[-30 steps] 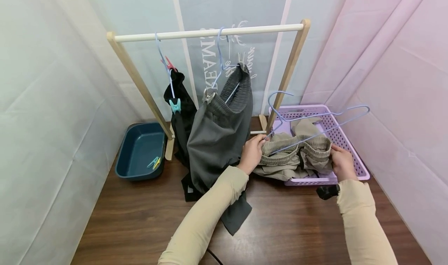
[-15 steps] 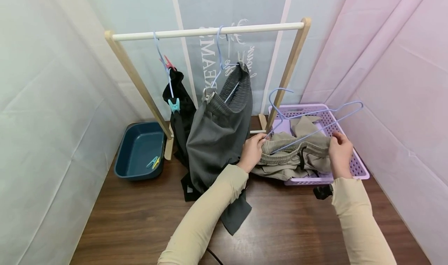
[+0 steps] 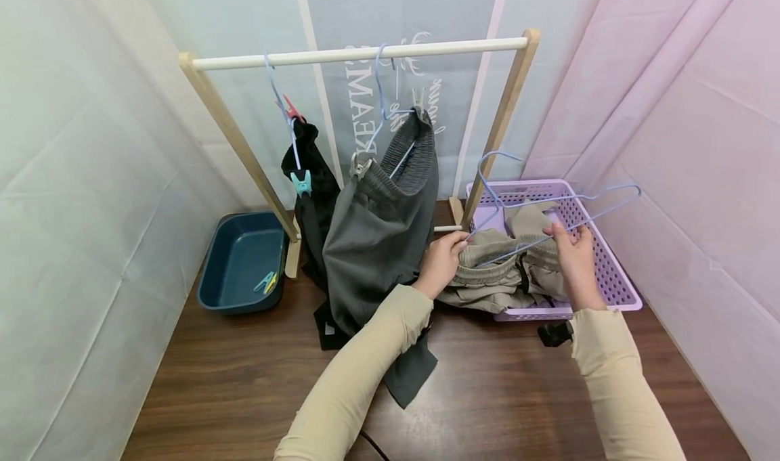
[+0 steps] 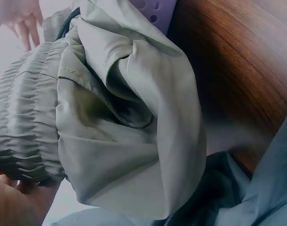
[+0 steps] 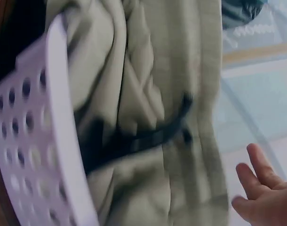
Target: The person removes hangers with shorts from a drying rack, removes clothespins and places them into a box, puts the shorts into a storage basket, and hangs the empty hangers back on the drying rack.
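Khaki trousers (image 3: pixel 481 298) lie bunched partly in the purple basket (image 3: pixel 609 271). Your left grip (image 3: pixel 439 265) pinches waistband (image 3: pixel 487 276) and blue hanger (image 3: pixel 501 206); your right grip (image 3: pixel 575 258), fingers parted, holds nothing visible. Handling (judged by eye): light, soft, probably stretchy; grasp the waistband's ends.

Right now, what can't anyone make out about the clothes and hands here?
Khaki pants, head view: full leg shape, hidden by bunched folds.
Black garment, head view: partly hidden behind the grey pants.
Dark drawstring, right wrist view: details blurred.
Left hand, left wrist view: cut off by the picture's edge.
Right hand, right wrist view: cut off by the right edge; whether it touches the blue hanger is too small to tell, head view.
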The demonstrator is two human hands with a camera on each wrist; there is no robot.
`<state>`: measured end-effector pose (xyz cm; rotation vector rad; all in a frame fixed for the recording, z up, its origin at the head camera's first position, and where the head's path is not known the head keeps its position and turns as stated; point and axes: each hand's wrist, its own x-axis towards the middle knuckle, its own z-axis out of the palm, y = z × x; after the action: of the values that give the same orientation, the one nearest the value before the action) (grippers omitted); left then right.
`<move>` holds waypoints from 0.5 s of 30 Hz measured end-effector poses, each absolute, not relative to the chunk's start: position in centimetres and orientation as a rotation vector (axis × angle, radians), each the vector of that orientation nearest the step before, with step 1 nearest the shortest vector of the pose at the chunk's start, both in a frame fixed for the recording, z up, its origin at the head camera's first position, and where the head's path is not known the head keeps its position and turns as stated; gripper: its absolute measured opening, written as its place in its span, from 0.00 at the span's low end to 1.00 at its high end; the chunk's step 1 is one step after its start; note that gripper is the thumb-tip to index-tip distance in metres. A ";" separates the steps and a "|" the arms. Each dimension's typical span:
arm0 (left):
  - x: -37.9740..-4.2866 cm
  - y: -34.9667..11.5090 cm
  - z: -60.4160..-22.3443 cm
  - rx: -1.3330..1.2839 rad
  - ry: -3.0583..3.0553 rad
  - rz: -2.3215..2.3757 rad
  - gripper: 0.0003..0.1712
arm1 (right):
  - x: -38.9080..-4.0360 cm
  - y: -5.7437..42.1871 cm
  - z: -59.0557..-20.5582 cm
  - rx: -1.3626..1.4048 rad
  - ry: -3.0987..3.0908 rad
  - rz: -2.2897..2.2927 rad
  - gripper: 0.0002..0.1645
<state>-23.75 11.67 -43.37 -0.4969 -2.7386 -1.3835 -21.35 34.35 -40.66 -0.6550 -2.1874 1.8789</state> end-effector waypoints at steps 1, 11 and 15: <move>-23.7 11.7 -43.2 -0.496 -2.740 -1.393 0.16 | -21.4 33.9 -40.6 -0.645 -2.165 1.915 0.49; -23.0 12.9 -42.8 -0.547 -2.744 -1.332 0.15 | -21.6 29.1 -40.7 -0.686 -2.290 1.900 0.74; -22.7 13.3 -42.5 -0.594 -2.746 -1.280 0.15 | -21.5 28.3 -40.6 -0.697 -2.339 1.904 0.78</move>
<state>-22.73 13.27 -42.54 -0.5941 -2.7464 -1.2797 -21.49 28.29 -40.58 -0.6972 -2.3394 1.9037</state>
